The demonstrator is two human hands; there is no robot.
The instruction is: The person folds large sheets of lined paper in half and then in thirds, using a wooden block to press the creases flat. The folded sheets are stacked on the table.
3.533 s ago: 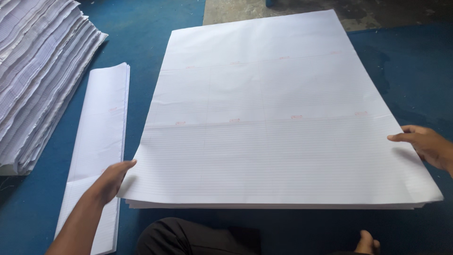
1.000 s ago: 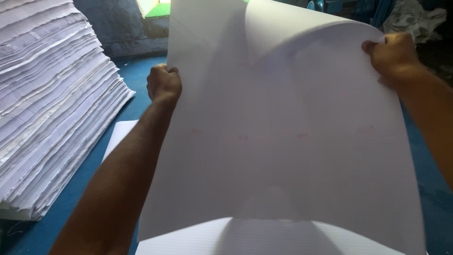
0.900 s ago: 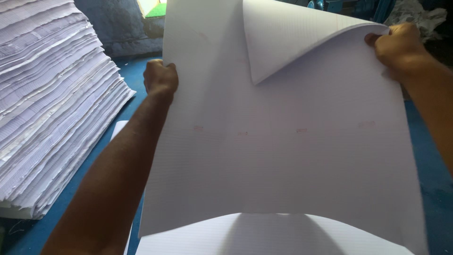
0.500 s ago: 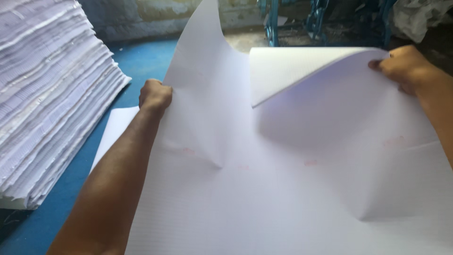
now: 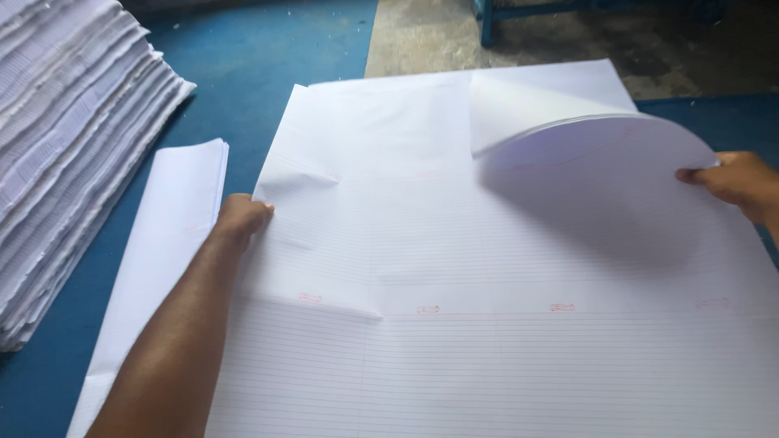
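Ruled sheet (image 5: 503, 324), gripped at its edges by my left hand (image 5: 241, 217) and right hand (image 5: 737, 180), lies on a blue mat (image 5: 268, 49) beside bare concrete floor (image 5: 422, 36).

To your left, the tall stack of paper (image 5: 69, 146) walls off that side, and the narrow folded pile (image 5: 166, 259) lies just beside the big ruled sheet (image 5: 487, 341), so only a thin strip of blue mat (image 5: 243, 65) stays free between stack and pile. The curled-over corner (image 5: 568, 122) arches above the sheet's far right part and blocks a low pass there. Past the sheet's far edge you have open blue mat and bare concrete floor (image 5: 422, 40), up to the blue frame leg (image 5: 487, 20).
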